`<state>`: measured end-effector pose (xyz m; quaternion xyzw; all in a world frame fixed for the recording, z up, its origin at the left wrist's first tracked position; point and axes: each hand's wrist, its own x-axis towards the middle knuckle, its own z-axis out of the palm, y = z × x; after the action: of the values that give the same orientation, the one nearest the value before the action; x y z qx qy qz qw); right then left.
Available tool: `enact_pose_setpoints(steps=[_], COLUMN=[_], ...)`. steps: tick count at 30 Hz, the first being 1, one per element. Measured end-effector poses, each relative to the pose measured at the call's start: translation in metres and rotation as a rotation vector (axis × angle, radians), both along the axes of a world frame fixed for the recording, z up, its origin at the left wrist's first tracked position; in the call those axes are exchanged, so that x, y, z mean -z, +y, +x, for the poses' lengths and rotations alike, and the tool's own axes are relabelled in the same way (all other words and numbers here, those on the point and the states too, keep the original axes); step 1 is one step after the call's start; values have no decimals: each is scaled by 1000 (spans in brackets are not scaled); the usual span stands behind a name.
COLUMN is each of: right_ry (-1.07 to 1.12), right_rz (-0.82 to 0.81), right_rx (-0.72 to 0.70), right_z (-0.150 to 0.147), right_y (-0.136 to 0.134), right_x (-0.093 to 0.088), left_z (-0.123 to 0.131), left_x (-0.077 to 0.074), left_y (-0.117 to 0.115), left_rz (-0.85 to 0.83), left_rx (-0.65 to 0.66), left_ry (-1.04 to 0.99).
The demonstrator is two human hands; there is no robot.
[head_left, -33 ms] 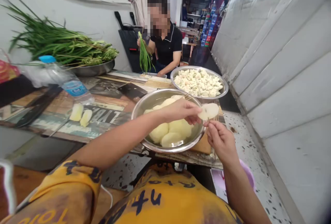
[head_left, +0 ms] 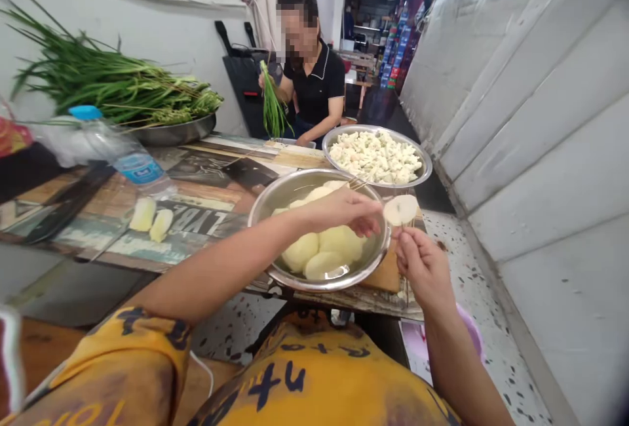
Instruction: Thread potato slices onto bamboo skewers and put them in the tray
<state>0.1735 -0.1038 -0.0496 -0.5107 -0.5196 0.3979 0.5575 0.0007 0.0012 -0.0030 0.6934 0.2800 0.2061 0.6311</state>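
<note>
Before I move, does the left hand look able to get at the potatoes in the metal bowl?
Likely yes. The left hand is over the metal bowl, and nothing but water seems to cover the nearer potatoes. Whether its fingers are entirely free is hard to tell.

The person's bare left forearm (head_left: 236, 249) stretches across the front of the body as I watch, the left hand (head_left: 354, 211) knuckles up, fingers loosely bent. The right forearm (head_left: 455, 350) angles upward; the nearby right hand (head_left: 423, 261) pinches, thumb against curled fingers.
</note>
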Motion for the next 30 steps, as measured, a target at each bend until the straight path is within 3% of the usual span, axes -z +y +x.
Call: enact_pose_setpoints(steps=[4, 7, 10, 16, 21, 24, 26, 30], right_ry=[99, 107, 110, 135, 148, 110, 87, 69], right_rz=[-4, -47, -50, -59, -214, -241, -231, -247], right_rx=[41, -22, -27, -27, -158, -147, -103, -87], right_z=[6, 6, 4, 7, 12, 13, 12, 13], right_y=[-4, -7, -10, -17, -29, -35, -37, -37], right_x=[-2, 0, 2, -1, 0, 3, 5, 6], left_z=[2, 4, 6, -1, -11, -12, -12, -17], left_x=[22, 34, 35, 30, 16, 13, 14, 20], left_y=[-1, -9, -16, 3, 18, 20, 20, 19], left_rz=[334, 536, 605, 451, 17, -136, -126, 48], left_rx=[-103, -8, 87, -93, -330, -384, -378, -271], left_ry=[325, 566, 582, 424, 133, 53, 34, 53])
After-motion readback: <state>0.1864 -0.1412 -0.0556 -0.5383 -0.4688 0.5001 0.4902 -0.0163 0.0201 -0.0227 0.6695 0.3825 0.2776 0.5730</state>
